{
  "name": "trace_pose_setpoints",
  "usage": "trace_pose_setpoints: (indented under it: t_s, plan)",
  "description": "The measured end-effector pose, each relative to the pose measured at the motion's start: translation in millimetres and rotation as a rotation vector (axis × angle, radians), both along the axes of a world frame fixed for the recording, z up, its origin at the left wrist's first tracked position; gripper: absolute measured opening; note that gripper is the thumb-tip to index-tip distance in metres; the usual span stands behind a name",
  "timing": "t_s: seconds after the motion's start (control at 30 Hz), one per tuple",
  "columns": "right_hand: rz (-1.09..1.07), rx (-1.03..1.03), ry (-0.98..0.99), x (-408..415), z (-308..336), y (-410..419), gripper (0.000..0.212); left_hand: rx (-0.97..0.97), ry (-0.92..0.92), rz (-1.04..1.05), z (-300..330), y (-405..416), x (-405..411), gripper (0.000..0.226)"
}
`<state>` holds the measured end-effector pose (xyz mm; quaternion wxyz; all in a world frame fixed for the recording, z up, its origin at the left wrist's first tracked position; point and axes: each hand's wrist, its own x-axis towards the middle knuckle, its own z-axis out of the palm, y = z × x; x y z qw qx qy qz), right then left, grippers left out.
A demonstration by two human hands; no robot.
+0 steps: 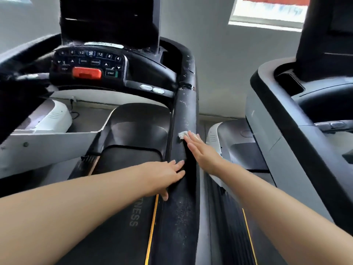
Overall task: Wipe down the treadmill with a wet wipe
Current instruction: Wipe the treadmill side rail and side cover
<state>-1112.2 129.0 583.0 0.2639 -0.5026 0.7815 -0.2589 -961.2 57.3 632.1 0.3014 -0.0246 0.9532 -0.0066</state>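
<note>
The right hand [200,150] lies flat with straight fingers, pressing a crumpled white wet wipe [182,134] onto the long, black, scuffed side rail [186,111] of the treadmill. Most of the wipe hides under the fingertips. The left hand [166,176] rests flat on the rail, nearer the person.

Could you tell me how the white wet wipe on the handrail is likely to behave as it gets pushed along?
The wet wipe looks crumpled and limp, so it will probably bunch rather than slide flat. The right hand presses it with straight fingers; it seems light and might slip out. The speckled handrail is rounded, so it may wander sideways.
</note>
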Motion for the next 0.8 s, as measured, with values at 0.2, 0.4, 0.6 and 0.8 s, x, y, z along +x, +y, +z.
trace_pose_setpoints:
  t_s: [0.2, 0.4, 0.6, 0.8]
  plan:
    - [0.134, 0.036, 0.143, -42, 13, -44, 0.047, 0.017, -0.089, 0.137, -2, 4, -4, 0.084]
    - [0.187, -0.02, 0.101, -29, 1, -3, 0.05, 0.003, -0.099, 0.106, -6, 2, -8, 0.087]
    - [0.176, -0.064, 0.096, -23, -5, -5, 0.05, -0.039, -0.071, 0.019, -1, -3, -13, 0.083]
    - [0.225, -0.01, 0.226, -96, 4, -80, 0.05, 0.01, 0.023, 0.246, 27, -36, -44, 0.076]
